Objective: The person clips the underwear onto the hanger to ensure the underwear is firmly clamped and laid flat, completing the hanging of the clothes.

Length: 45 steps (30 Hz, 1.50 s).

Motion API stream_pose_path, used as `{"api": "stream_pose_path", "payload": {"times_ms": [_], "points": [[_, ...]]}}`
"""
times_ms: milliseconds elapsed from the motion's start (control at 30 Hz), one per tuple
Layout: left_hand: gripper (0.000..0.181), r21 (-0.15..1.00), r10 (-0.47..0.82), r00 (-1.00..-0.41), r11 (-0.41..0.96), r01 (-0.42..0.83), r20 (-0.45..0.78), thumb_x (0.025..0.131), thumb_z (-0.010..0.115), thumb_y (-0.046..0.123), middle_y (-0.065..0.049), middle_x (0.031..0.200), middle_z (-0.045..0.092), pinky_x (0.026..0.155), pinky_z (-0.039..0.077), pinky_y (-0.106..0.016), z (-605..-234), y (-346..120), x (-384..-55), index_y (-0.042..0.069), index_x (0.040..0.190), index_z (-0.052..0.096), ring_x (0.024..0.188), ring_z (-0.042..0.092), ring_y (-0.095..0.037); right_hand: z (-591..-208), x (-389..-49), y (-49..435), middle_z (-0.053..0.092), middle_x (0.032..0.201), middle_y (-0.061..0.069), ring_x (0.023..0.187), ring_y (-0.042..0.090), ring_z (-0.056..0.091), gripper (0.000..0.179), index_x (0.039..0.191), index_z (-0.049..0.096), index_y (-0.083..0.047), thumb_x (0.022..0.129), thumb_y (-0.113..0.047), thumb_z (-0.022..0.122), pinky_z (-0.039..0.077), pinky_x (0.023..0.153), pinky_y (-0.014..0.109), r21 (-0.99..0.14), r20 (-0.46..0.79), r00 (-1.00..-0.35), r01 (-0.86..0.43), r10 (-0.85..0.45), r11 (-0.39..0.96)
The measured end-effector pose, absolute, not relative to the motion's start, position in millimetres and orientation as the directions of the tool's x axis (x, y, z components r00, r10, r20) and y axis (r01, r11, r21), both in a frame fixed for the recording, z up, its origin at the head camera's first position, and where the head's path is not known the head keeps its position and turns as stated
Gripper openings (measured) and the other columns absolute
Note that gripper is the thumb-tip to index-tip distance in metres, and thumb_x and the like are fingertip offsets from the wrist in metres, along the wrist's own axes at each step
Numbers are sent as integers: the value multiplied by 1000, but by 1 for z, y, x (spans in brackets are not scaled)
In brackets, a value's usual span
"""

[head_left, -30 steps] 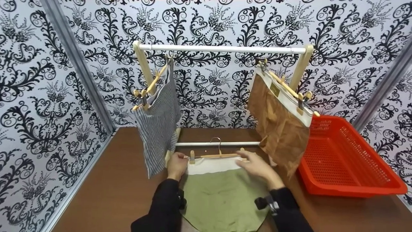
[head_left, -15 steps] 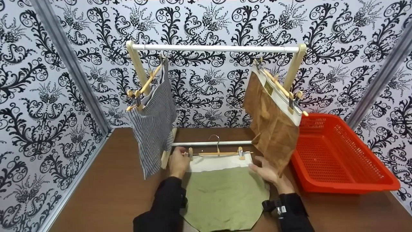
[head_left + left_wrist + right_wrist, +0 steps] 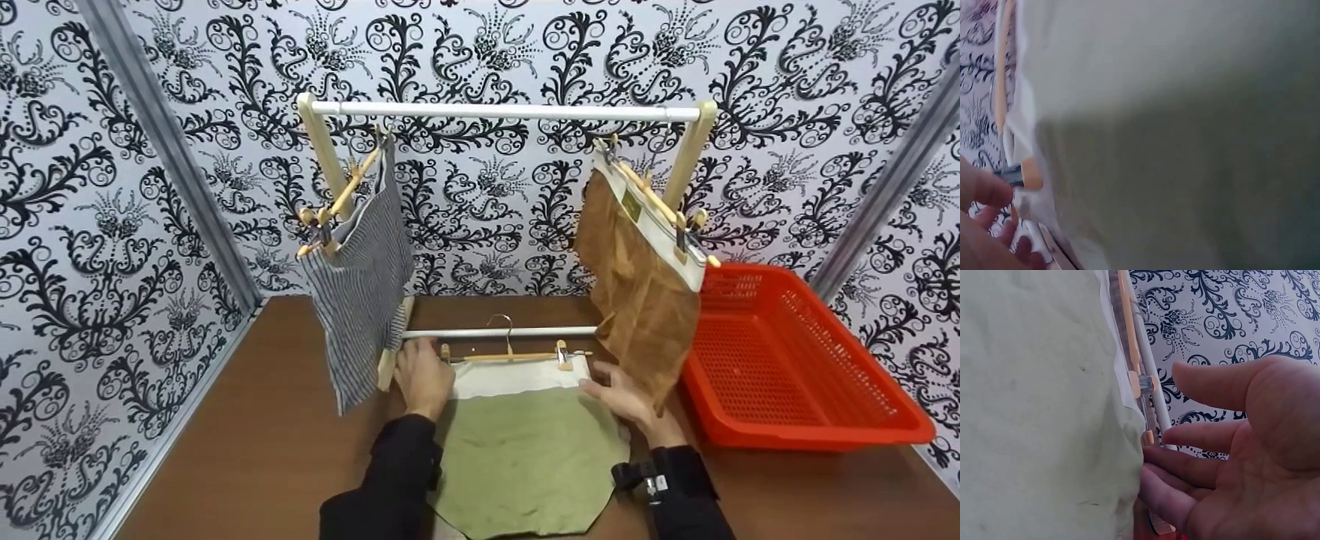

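A green garment [image 3: 532, 457] with a white waistband [image 3: 510, 377] lies flat on the table. Along its top edge is a wooden clip hanger [image 3: 536, 358], its hook pointing away from me. The right clip [image 3: 562, 355] sits on the waistband. At the left clip [image 3: 1030, 172], my left hand [image 3: 424, 377] pinches with the thumb and curled fingers; the clip's grip end is hidden by the thumb. My right hand [image 3: 622, 394] lies beside the right corner of the waistband, thumb apart, fingertips [image 3: 1154, 486] against the cloth edge.
A wooden rack with a white top bar [image 3: 502, 112] stands ahead. From it hang a striped garment [image 3: 364, 292] at left and a brown garment [image 3: 634, 281] at right, close above my hands. A lower bar [image 3: 480, 331] crosses behind the hanger. A red basket [image 3: 817, 435] stands at right.
My right hand has drawn back from the right clip to the waistband's corner. My left hand has moved from the left corner onto the left clip, covering part of it.
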<state>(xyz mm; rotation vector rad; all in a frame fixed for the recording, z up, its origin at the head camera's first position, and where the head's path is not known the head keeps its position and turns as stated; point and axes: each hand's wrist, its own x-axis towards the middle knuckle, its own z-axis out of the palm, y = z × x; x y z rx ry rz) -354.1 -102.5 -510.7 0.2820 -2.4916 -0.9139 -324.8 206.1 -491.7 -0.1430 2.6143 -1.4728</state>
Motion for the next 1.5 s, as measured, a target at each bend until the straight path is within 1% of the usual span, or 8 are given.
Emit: {"api": "stream_pose_path", "payload": {"times_ms": [233,433,467,667,800,1000,1200,1500], "points": [[42,400,-24,-781,868,293,624,77,68,-1,-18,123,57,93,40,-54,-509,-74,-360,5,118,64,118,50,-38,-493,-328,210,39,149,36,128,47,48,66,146,35,17,102,-25,60,41,105,55,-834,-56,-989,-29,-137,551],[37,323,238,-698,755,571,676,76,72,-2,-12,108,61,88,50,-45,-504,-39,-364,4,112,64,101,60,-31,-491,-331,208,41,147,37,126,50,48,62,143,37,19,102,-22,60,39,107,57,-819,-26,-992,-51,-126,571],[37,313,273,-699,746,588,661,77,72,-2,-11,107,61,88,51,-44,-503,-34,-364,3,113,64,99,60,-30,-491,-332,207,40,147,38,136,50,38,62,142,37,20,102,-21,60,32,112,58,-823,-23,-991,-55,-128,565],[36,211,398,-788,816,538,469,85,70,10,-12,111,64,90,52,-41,-498,-9,-362,2,119,63,102,61,-30,-496,-336,198,47,140,39,132,49,45,55,137,43,22,101,-15,62,36,111,55,-845,28,-989,-101,-145,524],[46,167,409,-856,864,475,316,84,68,17,-13,119,64,97,49,-41,-495,2,-364,4,128,62,110,61,-31,-498,-336,192,63,121,32,107,38,63,40,127,55,19,97,-6,64,51,91,41,-896,81,-977,-159,-199,414],[50,151,369,-899,900,409,236,86,74,31,-13,121,63,98,46,-42,-497,14,-368,6,128,62,114,58,-31,-497,-335,188,65,104,18,84,17,59,42,129,49,22,96,-1,64,50,73,28,-961,28,-972,-91,-234,263],[39,127,326,-927,928,351,186,87,74,38,-11,115,61,97,44,-44,-501,19,-368,9,113,69,113,54,-31,-499,-337,180,58,119,26,96,21,63,66,145,18,26,100,-1,57,54,84,27,-995,-93,-968,99,-234,-10],[37,197,330,-930,913,358,162,91,72,36,-9,116,64,100,40,-47,-509,24,-372,8,114,63,115,56,-30,-495,-332,179,32,146,35,124,47,47,74,157,18,6,99,-11,61,42,103,54,-995,-103,-990,101,-95,26]]}}
